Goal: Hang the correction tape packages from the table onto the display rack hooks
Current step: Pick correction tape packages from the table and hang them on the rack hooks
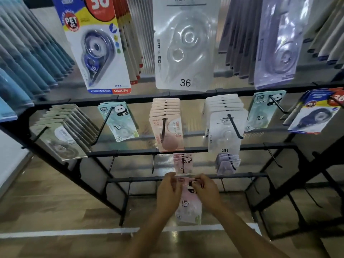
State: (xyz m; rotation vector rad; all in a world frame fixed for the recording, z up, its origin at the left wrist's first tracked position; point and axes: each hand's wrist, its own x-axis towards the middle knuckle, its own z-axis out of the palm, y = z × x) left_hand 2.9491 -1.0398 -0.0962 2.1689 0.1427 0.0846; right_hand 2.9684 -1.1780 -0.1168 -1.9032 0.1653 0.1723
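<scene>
Head view: left hand (168,192) and right hand (205,190) both pinch a pink panda correction tape package (189,203) below its matching hook (183,165), a hanging step that next needs the package's hole threaded onto that hook.

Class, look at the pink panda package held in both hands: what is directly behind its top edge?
Behind the pink panda package, gripped by the left hand and right hand, runs a black rack bar. Any hook there is covered by package and fingers.
</scene>
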